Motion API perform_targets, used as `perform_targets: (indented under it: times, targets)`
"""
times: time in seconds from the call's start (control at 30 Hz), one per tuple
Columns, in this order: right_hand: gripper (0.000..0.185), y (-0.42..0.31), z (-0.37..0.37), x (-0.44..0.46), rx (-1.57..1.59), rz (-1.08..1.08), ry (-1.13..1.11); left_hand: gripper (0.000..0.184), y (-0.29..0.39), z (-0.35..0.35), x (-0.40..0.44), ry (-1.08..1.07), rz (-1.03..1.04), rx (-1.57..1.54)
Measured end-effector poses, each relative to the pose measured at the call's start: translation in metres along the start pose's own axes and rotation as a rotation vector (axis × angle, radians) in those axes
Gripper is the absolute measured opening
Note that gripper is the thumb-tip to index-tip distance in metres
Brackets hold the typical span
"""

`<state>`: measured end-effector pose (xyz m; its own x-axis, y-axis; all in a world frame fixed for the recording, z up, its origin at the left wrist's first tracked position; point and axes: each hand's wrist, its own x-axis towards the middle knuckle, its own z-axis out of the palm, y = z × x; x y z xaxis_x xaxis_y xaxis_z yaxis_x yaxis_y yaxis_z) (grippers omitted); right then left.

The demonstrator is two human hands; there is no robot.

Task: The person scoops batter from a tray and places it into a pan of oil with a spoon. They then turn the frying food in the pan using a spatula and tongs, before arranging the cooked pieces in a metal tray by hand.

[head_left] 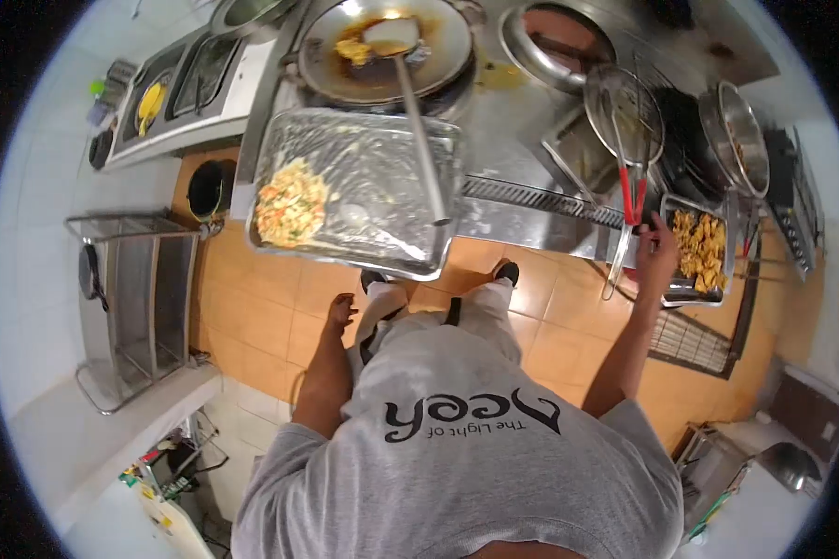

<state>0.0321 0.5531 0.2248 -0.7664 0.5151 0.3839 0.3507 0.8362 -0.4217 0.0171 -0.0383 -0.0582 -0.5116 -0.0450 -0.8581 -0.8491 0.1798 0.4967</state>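
Note:
My left hand (343, 311) hangs beside my left leg, its fingers loosely curled and apart, with nothing visible in them. On the right, my right hand (659, 250) is at the near-left rim of a metal tray (694, 298) of browned fried pieces (699, 250). Its fingers point forward, partly spread; whether they touch the rim I cannot tell. Just left of that hand is the red handle (633, 196) of a wire strainer (625, 112). A large metal tray (373, 177) with a chopped vegetable mixture (292, 205) lies in front of me.
Behind the large tray, a wok (387, 79) holds dark oil, a browned piece and a long-handled ladle (419, 140). A steel bowl (557, 47) and a colander (738, 140) stand on the counter. At left are a sink (172, 84), a black bucket (212, 191) and a metal rack (140, 298).

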Motion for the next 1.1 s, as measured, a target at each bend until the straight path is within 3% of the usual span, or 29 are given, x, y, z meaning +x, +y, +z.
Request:
perform_targets:
  times: [0.03, 0.07, 0.1, 0.13, 0.17, 0.23, 0.3, 0.37, 0.43, 0.5, 0.63, 0.7, 0.73, 0.87, 1.1]
  targets:
    - [0.031, -0.035, 0.013, -0.010, 0.033, -0.102, 0.070, 0.022, 0.002, -0.018, -0.005, 0.026, -0.015, -0.028]
    - [0.031, -0.071, 0.027, -0.019, 0.020, -0.058, 0.019, 0.022, 0.007, -0.039, 0.001, 0.050, -0.014, -0.050]
    - [0.033, -0.102, 0.046, -0.025, 0.145, -0.104, -0.047, 0.022, 0.009, -0.065, 0.013, 0.065, -0.060, -0.122]
    - [0.037, -0.146, 0.055, -0.030, 0.347, -0.015, -0.125, 0.021, 0.006, -0.091, 0.031, 0.121, -0.076, -0.222]
    - [0.044, -0.168, 0.077, -0.034, 0.403, -0.035, -0.153, 0.019, 0.006, -0.113, 0.037, 0.181, 0.015, -0.360]
    - [0.059, -0.245, 0.068, -0.028, 0.436, 0.181, -0.481, 0.019, 0.038, -0.144, 0.044, 0.413, 0.057, -0.566]
    - [0.068, -0.281, 0.087, -0.019, 0.362, 0.180, -0.590, 0.021, 0.099, -0.153, 0.019, 0.642, 0.323, -0.640]
    - [0.063, -0.291, 0.115, -0.015, 0.381, 0.143, -0.652, 0.025, 0.137, -0.180, 0.048, 0.784, 0.625, -0.565]
    - [0.061, -0.287, 0.136, -0.009, 0.428, 0.145, -0.780, 0.031, 0.190, -0.179, 0.040, 0.843, 0.765, -0.600]
    - [0.061, -0.285, 0.143, 0.004, 0.518, 0.201, -0.960, 0.033, 0.223, -0.174, 0.040, 0.857, 0.754, -0.511]
    - [0.052, -0.303, 0.119, -0.015, 0.137, 0.021, -0.588, 0.035, 0.275, -0.153, 0.030, 0.724, 0.838, -0.342]
    - [0.052, -0.312, 0.113, -0.033, 0.076, 0.041, -0.457, 0.035, 0.278, -0.146, 0.033, 0.811, 0.826, -0.176]
    - [0.052, -0.317, 0.110, -0.039, 0.064, 0.032, -0.432, 0.035, 0.282, -0.139, 0.030, 0.850, 0.820, -0.096]
    - [0.054, -0.333, 0.094, -0.048, 0.032, -0.036, -0.366, 0.035, 0.283, -0.131, 0.029, 0.915, 0.800, -0.334]
    - [0.056, -0.344, 0.098, -0.053, 0.005, -0.041, -0.386, 0.033, 0.288, -0.127, 0.018, 1.047, 0.697, -0.117]
